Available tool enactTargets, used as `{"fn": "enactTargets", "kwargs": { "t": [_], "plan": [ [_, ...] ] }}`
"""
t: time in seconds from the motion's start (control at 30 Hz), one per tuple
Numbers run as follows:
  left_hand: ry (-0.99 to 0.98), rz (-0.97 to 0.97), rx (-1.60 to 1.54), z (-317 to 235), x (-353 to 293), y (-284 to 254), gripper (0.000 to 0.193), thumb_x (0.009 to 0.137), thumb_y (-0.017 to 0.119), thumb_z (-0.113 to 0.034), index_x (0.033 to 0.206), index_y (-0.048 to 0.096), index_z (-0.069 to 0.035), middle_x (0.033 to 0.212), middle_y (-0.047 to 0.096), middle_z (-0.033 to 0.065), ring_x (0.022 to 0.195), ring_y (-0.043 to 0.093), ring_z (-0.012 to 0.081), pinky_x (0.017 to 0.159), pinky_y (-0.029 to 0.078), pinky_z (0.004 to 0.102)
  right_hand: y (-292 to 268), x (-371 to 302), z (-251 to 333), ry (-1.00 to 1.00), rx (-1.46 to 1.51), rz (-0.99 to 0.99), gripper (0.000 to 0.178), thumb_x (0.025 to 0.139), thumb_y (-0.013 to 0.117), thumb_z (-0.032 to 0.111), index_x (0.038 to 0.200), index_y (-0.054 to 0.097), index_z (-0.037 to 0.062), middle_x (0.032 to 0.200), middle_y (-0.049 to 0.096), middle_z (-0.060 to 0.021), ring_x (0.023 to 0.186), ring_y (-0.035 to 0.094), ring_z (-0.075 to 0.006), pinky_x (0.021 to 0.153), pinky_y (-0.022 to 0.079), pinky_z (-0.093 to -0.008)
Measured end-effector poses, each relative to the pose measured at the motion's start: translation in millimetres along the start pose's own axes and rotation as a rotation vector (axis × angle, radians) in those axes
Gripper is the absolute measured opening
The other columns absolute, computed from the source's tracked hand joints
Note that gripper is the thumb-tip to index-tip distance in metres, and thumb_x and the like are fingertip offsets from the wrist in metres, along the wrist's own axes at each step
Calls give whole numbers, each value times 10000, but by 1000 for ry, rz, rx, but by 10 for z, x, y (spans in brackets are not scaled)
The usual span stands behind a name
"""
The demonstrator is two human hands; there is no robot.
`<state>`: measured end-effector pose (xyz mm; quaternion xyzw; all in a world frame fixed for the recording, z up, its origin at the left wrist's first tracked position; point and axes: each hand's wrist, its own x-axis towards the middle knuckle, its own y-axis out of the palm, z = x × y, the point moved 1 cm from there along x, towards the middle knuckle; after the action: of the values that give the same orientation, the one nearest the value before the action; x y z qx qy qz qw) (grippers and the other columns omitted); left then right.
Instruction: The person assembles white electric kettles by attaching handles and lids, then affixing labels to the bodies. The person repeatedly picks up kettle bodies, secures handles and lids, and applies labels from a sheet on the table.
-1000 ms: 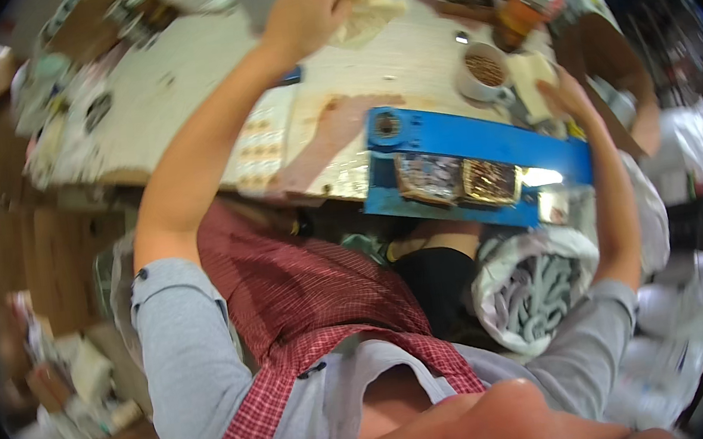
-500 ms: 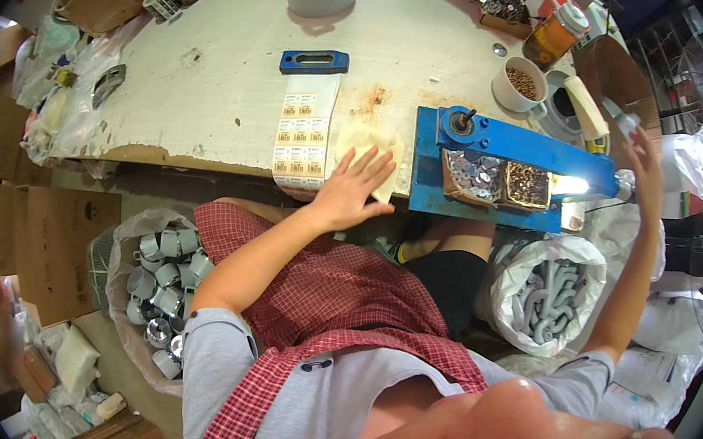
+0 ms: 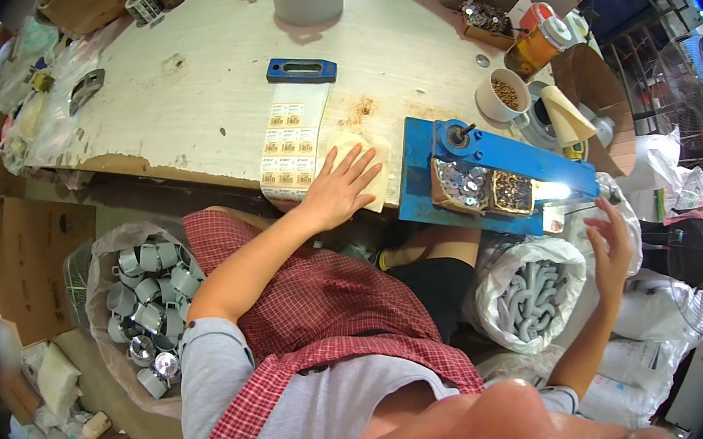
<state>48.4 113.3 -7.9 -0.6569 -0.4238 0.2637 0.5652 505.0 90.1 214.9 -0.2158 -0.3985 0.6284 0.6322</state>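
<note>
Lying flat: left hand (image 3: 339, 189) on pale cloth (image 3: 377, 189), fingers spread, nearly straight, no grip seen.
Pale cloth: at front edge of table (image 3: 183, 109), between label strip (image 3: 287, 144) and blue machine (image 3: 526, 152).
Right hand: near the machine's lit end, fingers parted, loosely bent; contact cannot be told (image 3: 610, 242).
Machine trays: metal discs (image 3: 462, 181) left, small brassy pieces (image 3: 511, 192) right.
White bag (image 3: 501, 317): grey curved parts (image 3: 538, 294) inside.

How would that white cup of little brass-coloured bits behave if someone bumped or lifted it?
The white cup would probably feel heavy for its size, since many small brass-coloured bits lie inside. A hard knock might spill them, as its top is open. If tipped over, its side handle would likely stop it rolling far.
</note>
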Motion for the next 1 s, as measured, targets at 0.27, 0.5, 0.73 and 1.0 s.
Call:
{"fn": "enactTargets", "kwargs": {
  "t": [0.27,0.5,0.73,1.0],
  "plan": [
    [-74,-48,32,256,913,127,560,1031,364,-413,1521,324,-146,1609,232,98,1503,152,276,1201,96,542,423,397,609,-206,-116,103,492,799,714,23,1281,613,45,1231,630,-127,895,663,-198,829,503,-324],
    [-113,24,-11,-110,626,82,643,999,421,-466,1534,296,-132,1619,201,111,1510,127,273,1206,77,536,1126,-162,974,-231,179,469,484,750,761,5,1216,635,39,1103,667,-116,903,682,-224,856,517,-348],
    [15,-36,-116,-139,299,67,693,922,557,-458,1503,365,-132,1587,294,101,1498,174,271,1209,99,529,2274,-34,1131,-357,451,616,376,817,725,46,1180,635,8,1167,628,-156,941,662,-302,859,528,-358],
    [68,76,-204,-52,176,-377,675,829,658,-382,1388,490,-41,1535,336,199,1474,217,328,1182,189,557,3497,638,1122,-383,238,224,624,955,584,310,1442,395,-31,1533,338,-205,1450,257,-385,1177,195,-513]
  ]
}}
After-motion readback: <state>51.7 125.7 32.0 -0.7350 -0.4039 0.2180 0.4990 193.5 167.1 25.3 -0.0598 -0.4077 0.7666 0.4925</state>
